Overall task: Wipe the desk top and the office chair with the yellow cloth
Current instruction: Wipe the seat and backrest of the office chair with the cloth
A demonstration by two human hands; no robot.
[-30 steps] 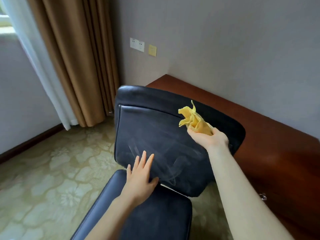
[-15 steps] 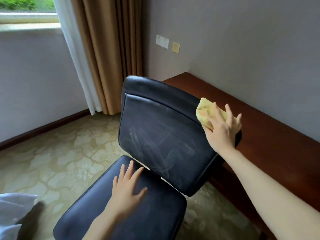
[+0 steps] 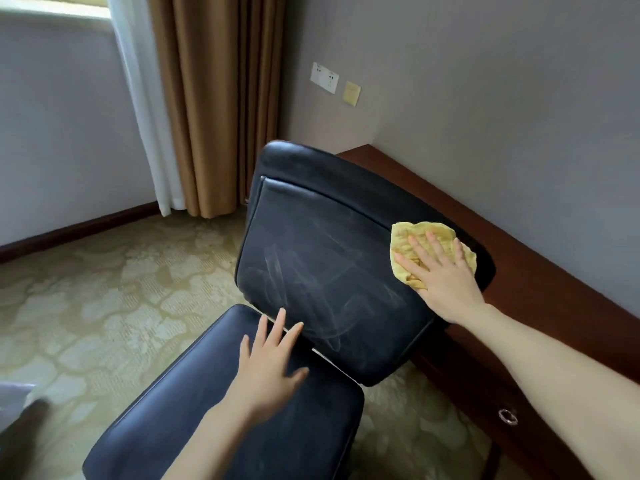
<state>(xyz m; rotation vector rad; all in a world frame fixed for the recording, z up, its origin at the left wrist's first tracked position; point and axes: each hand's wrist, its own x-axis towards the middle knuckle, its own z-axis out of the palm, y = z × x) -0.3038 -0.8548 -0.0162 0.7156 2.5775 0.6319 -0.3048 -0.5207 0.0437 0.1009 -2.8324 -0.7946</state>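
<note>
Yellow and creased, the cloth (image 3: 443, 228) lies flattened under a person's right hand (image 3: 445, 282) at the upper right corner of a black office chair (image 3: 322, 271), up on the front of the backrest beside its outer edge. The fingers (image 3: 412, 245) are straight and spread across the fabric, pressing it onto the leather rather than curling round it, and cloth shows past the fingertips and along the thumb side. Pale, cloudy smears cross the middle of the backrest to the left of the cloth.

The left hand (image 3: 268, 368) lies palm down on the rear of the seat (image 3: 214, 420), fingers extended and slightly fanned, holding nothing, its fingertips reaching the foot of the backrest.

Dark reddish wood marks the desk (image 3: 540, 282), which runs along the grey wall (image 3: 485, 98) just behind and to the right of the chair. A round metal drawer pull (image 3: 508, 416) shows on its front, below the right forearm.

At the far corner of the room a brown curtain (image 3: 214, 98) hangs beside a sheer white curtain (image 3: 138, 98). A white socket plate (image 3: 324, 77) and a small yellow plate (image 3: 352, 93) sit side by side on the wall above the end of the desk. Patterned green-and-cream carpet (image 3: 104, 289) covers the floor around the chair. A dark shape at the lower left corner is too blurred to identify
</note>
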